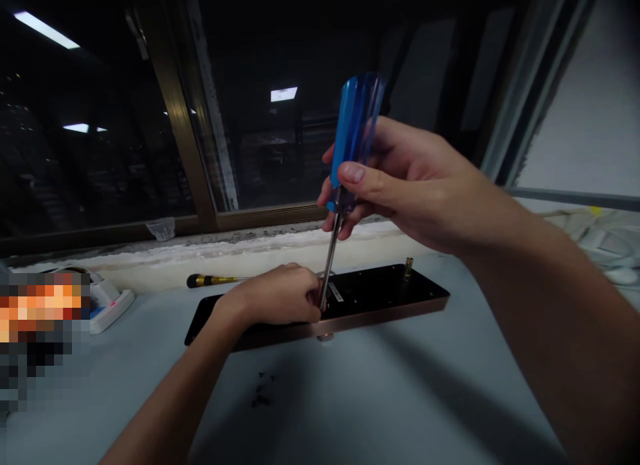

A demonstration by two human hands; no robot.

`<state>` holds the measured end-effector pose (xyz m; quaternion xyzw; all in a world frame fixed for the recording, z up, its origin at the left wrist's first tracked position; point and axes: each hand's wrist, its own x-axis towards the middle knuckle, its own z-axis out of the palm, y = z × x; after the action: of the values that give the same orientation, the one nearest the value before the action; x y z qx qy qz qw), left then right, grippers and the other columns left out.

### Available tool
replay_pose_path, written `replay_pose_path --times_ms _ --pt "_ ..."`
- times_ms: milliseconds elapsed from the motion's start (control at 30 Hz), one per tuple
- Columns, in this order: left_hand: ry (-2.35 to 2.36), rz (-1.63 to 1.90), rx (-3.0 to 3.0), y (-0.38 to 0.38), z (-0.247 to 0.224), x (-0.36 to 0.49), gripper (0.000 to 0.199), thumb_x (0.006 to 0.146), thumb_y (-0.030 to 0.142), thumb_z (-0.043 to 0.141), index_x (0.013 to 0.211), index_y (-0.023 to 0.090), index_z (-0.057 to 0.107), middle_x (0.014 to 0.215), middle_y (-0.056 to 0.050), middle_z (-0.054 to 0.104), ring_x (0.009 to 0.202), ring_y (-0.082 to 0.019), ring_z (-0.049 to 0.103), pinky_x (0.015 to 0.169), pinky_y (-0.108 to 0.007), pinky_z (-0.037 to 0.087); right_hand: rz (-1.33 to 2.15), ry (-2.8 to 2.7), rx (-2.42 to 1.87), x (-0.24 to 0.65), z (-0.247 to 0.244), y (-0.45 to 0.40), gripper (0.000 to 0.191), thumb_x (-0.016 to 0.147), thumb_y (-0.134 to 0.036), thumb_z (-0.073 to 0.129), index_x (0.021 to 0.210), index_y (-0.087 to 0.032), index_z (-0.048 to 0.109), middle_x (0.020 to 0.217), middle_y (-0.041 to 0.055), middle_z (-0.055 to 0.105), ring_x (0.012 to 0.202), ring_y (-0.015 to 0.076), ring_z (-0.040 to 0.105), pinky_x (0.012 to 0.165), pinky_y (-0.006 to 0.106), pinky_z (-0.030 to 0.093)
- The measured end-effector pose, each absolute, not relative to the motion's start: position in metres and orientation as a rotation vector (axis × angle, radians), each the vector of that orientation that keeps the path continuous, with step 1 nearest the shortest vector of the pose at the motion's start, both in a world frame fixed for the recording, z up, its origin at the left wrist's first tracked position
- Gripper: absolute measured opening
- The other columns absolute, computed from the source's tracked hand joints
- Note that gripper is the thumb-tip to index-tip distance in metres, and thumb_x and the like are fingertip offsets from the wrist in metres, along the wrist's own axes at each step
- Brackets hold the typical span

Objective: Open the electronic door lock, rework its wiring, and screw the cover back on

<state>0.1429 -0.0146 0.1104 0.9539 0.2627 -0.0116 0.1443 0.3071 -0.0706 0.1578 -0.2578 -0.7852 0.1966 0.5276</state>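
Observation:
In my right hand (pixel 400 172) is a screwdriver (pixel 357 135) with a clear blue and purple handle, held nearly upright, its metal shaft pointing down. My left hand (pixel 287 292) is closed around the lower end of that shaft, and its fingers hide the tip; whether a screw is there too I cannot tell. Both meet at the near edge of a long black panel (pixel 380 285) with copper-coloured sides, which lies flat on the table. A brass post (pixel 409 268) stands up near the panel's right end.
Several small dark screws (pixel 263 392) lie on the pale blue table (pixel 400 398) in front of the panel. Behind it rests a second screwdriver (pixel 210 280) with a black and yellow handle. A white power strip (pixel 113 308) sits left, a clear plastic cup (pixel 161 228) on the windowsill.

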Motion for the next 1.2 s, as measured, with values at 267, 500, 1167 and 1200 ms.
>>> replay_pose_path --times_ms 267,500,1167,1200 --pt "0.78 -0.041 2.76 -0.017 0.111 0.144 0.024 0.063 0.021 0.047 0.08 0.016 0.064 0.075 -0.003 0.064 0.064 -0.014 0.053 0.053 -0.023 0.035 0.467 -1.938 -0.578 0.308 0.158 -0.075 0.017 0.082 -0.032 0.053 0.096 -0.022 0.052 0.079 -0.0062 0.061 0.064 0.0087 0.064 0.052 0.019 0.054" --pt "0.804 -0.069 2.742 -0.017 0.114 0.142 0.022 0.063 0.023 0.051 0.08 0.019 0.064 0.074 -0.001 0.063 0.063 -0.014 0.052 0.053 -0.023 0.035 0.457 -2.033 -0.57 0.307 0.163 -0.089 0.023 0.077 -0.036 0.053 0.094 -0.02 0.051 0.08 -0.0102 0.061 0.067 0.0076 0.063 0.059 0.02 0.054" --pt "0.753 0.159 2.682 -0.01 0.11 0.142 0.009 0.068 0.02 0.058 0.074 0.017 0.064 0.063 0.003 0.059 0.06 -0.01 0.052 0.054 -0.02 0.035 0.372 -1.882 -0.544 0.317 0.168 -0.089 0.027 0.075 -0.036 0.06 0.094 -0.019 0.051 0.075 -0.0059 0.061 0.066 0.0136 0.064 0.052 0.029 0.056" --pt "0.74 0.209 2.66 -0.009 0.11 0.142 0.008 0.069 0.021 0.058 0.073 0.017 0.064 0.062 0.003 0.06 0.06 -0.01 0.052 0.054 -0.02 0.036 0.361 -1.84 -0.556 0.318 0.168 -0.09 0.028 0.074 -0.037 0.062 0.093 -0.019 0.051 0.073 -0.0059 0.061 0.064 0.0142 0.064 0.05 0.029 0.056"
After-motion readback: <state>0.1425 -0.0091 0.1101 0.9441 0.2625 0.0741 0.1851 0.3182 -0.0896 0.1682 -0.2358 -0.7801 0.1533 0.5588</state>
